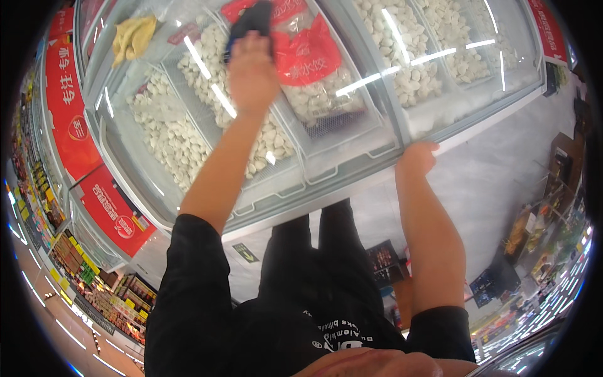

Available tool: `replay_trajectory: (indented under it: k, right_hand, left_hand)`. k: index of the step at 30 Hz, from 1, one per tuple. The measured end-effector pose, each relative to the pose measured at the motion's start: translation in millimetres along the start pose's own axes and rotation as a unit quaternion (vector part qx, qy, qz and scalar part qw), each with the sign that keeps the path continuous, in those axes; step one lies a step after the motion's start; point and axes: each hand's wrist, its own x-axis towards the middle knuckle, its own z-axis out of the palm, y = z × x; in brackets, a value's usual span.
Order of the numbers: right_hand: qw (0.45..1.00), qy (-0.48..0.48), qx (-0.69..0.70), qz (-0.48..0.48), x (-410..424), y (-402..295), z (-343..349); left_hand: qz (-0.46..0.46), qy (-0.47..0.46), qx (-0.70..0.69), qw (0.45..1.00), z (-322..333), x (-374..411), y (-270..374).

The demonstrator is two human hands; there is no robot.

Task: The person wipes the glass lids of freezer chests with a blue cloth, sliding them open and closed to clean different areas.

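Observation:
My left hand (253,75) is stretched forward over the glass top of a chest freezer (301,200), pressing a dark cloth (253,21). Motion blurs both the hand and the cloth. Beneath the glass, wire dividers separate bins of loose frozen dumplings (176,146). Just right of the cloth, also under the glass, lie red and clear plastic bags of dumplings (308,59). My right hand (418,158) grips the freezer's front edge, near the upright frame between two glass panels. A crumpled yellow cloth (134,37) lies on the freezer at the upper left.
More dumpling bins (419,85) fill the right-hand section. Red signboards with writing (70,103) run along the left side, with stocked store shelves (42,179) beyond. A green floor sign (246,253) marks the pale floor. Displays with goods (527,226) stand at the right.

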Motion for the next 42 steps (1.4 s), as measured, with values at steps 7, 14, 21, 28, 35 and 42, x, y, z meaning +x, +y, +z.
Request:
replay_trajectory:
  k: [7, 14, 21, 28, 35, 42]
  right_hand:
    - [1.0, -0.014, -0.017, 0.0, 3.4, 2.2, 2.2]
    - [1.0, -0.022, -0.008, -0.013, -7.8, -1.2, -7.0]
    - [0.999, -0.019, -0.027, -0.019, -6.7, -1.2, -6.9]
    - [1.0, -0.007, -0.022, -0.002, -5.4, -3.4, -6.1]
    - [1.0, -0.019, -0.008, 0.008, -3.8, 0.6, -1.9]
    - [1.0, -0.013, 0.01, 0.011, -12.0, -5.4, -3.4]
  left_hand:
    - [-0.118, 0.019, 0.086, 0.989, -1.1, 43.6, -144.5]
    - [-0.15, -0.007, 0.122, 0.981, 2.8, 46.8, -139.1]
    - [-0.149, -0.026, 0.145, 0.978, 13.8, 45.9, -118.2]
    - [-0.021, -0.095, 0.024, 0.995, -7.4, -6.4, 78.5]
    - [0.05, -0.231, -0.19, 0.953, -33.7, -88.4, 204.5]
    - [0.073, -0.238, -0.263, 0.932, -44.9, -97.5, 211.1]
